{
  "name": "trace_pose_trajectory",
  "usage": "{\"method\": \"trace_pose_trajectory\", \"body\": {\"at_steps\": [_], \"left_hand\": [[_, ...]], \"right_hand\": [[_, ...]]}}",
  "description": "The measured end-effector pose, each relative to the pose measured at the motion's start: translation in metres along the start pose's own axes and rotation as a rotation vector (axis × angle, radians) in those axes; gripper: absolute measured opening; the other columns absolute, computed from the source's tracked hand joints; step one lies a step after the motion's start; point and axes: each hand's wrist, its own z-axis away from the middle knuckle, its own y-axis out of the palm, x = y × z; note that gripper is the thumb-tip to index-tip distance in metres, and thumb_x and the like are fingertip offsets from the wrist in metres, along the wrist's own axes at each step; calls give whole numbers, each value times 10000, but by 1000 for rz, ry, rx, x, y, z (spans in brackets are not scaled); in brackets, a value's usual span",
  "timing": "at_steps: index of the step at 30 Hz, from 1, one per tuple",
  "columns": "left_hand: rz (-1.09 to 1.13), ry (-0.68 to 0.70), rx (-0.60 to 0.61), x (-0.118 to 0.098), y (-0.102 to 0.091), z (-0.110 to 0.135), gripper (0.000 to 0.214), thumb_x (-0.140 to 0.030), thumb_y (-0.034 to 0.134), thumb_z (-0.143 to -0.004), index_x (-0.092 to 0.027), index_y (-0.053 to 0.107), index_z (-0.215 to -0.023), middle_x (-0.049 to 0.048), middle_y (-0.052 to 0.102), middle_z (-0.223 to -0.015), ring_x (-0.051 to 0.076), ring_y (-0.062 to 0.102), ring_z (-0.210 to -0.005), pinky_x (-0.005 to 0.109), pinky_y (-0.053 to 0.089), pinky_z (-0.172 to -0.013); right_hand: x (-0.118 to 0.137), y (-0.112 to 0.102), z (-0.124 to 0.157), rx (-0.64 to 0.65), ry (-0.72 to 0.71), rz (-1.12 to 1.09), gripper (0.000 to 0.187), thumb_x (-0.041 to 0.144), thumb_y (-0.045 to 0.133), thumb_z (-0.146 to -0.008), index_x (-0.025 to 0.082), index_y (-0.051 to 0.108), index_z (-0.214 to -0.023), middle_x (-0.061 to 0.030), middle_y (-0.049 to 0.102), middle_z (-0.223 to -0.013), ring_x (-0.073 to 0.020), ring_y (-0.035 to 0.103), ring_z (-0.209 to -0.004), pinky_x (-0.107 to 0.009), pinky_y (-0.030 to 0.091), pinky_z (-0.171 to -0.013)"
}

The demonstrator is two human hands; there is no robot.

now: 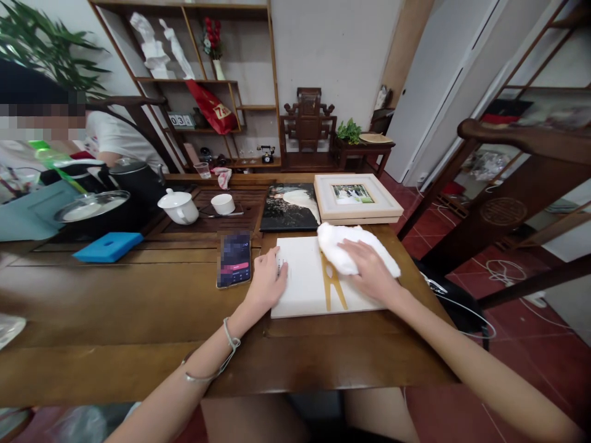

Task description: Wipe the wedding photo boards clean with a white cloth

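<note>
A white picture frame lies face down on the wooden table, its tan stand leg showing. My left hand rests on the frame's left edge with fingers curled over it. My right hand presses flat on a white cloth lying across the frame's upper right part.
A phone lies left of the frame. Behind are a dark photo print and a framed photo. A white teapot, cup, kettle and blue block sit farther left. Another person sits at far left. Chairs stand on the right.
</note>
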Motion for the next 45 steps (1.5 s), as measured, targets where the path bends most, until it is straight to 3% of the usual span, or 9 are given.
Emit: {"method": "trace_pose_trajectory", "body": {"at_steps": [5, 10, 14, 19, 25, 32, 37, 41, 45], "left_hand": [[217, -109, 33, 2, -3, -4, 389, -252, 470, -884, -166, 466, -1264, 168, 587, -1270, 300, 521, -1227, 533, 375, -1042], [528, -214, 79, -2, -8, -7, 406, -264, 513, -865, -207, 476, -1265, 131, 564, -1356, 243, 517, -1279, 424, 406, -1052], [462, -191, 131, -1, -6, -5, 507, -304, 523, -873, -207, 428, -1361, 136, 554, -1379, 255, 494, -1303, 451, 368, -1084], [233, -134, 43, 2, 1, 0, 475, -339, 524, -868, -191, 513, -1320, 141, 567, -1364, 322, 408, -1355, 540, 292, -1113], [600, -290, 149, -9, -10, -5, 450, -275, 525, -854, -198, 540, -1297, 103, 545, -1406, 250, 495, -1310, 415, 391, -1087], [892, -403, 166, -17, -23, -13, 386, -248, 593, -811, -127, 645, -1174, 140, 615, -1319, 279, 518, -1284, 464, 356, -1110], [1133, -518, 234, -24, -31, -18, 318, -190, 605, -834, -146, 646, -1146, 138, 652, -1255, 252, 620, -1146, 409, 490, -971], [1200, -698, 160, -28, -28, -17, 563, -100, 754, -720, -115, 564, -1250, 177, 677, -1180, 234, 682, -995, 333, 541, -843], [1202, -678, 301, -31, -27, -14, 374, -138, 782, -708, -67, 658, -1053, 149, 741, -969, 199, 710, -848, 267, 555, -775]], "right_hand": [[33, 12, 4, 153, -187, 44, 540, 292, 593, -844, 59, 509, -1324, -246, 374, -1489, -383, 190, -1435, -623, 190, -1126], [39, 0, 23, 229, -242, 2, 1040, 722, 663, -693, 34, 381, -1421, -281, 299, -1514, -422, 90, -1443, -650, 164, -1121], [39, -6, 24, 281, -241, 40, 905, 569, 673, -780, 20, 362, -1428, -275, 286, -1522, -403, 57, -1450, -634, 188, -1122], [45, -7, 21, 330, -325, 184, 761, 455, 594, -845, -37, 389, -1388, -336, 333, -1468, -489, 155, -1406, -656, 286, -1057], [50, -5, 18, 327, -463, 333, 666, 405, 531, -864, -13, 406, -1367, -358, 414, -1393, -552, 318, -1313, -675, 396, -931], [47, -5, 13, 319, -550, 375, 608, 395, 488, -888, 22, 414, -1362, -347, 476, -1335, -548, 431, -1234, -666, 451, -849], [39, -9, 10, 295, -548, 328, 594, 398, 524, -865, 27, 458, -1324, -337, 508, -1305, -522, 446, -1238, -642, 476, -836], [27, -14, 13, 204, -560, 239, 604, 404, 567, -842, -6, 487, -1279, -322, 541, -1276, -502, 439, -1255, -605, 491, -877], [17, -17, 22, 93, -522, 111, 665, 387, 581, -847, -15, 411, -1350, -290, 513, -1342, -444, 347, -1348, -566, 444, -998]]}}
